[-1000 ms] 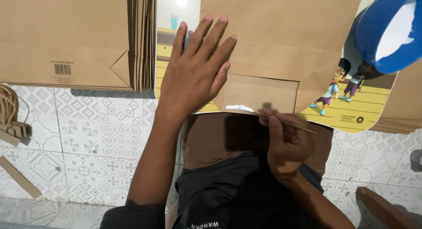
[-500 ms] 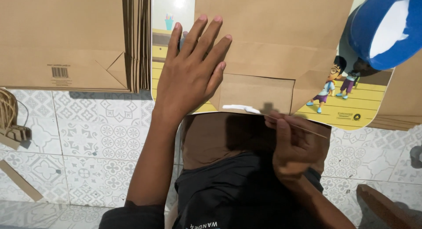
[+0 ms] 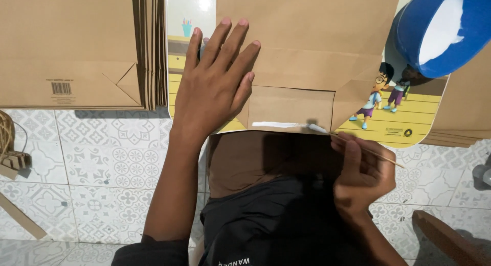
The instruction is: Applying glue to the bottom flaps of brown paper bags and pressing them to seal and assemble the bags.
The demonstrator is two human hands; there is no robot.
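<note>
- The bag (image 3: 307, 46) runs off the top edge; the left hand (image 3: 215, 87) lies flat, open on it.
- The right hand (image 3: 363, 174) pinches a thin stick (image 3: 358, 147), lying left-right, tip at the glue line (image 3: 279, 125).

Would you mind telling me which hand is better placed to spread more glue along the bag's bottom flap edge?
Probably the right hand: it holds the thin stick at the white glue line. The left hand lies flat, pinning the brown paper bag.

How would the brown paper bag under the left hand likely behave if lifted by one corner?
The paper bag lies folded flat, so it is probably light and would flop. The left hand presses it down, suggesting it slides easily. The wet white glue line could smear.
</note>
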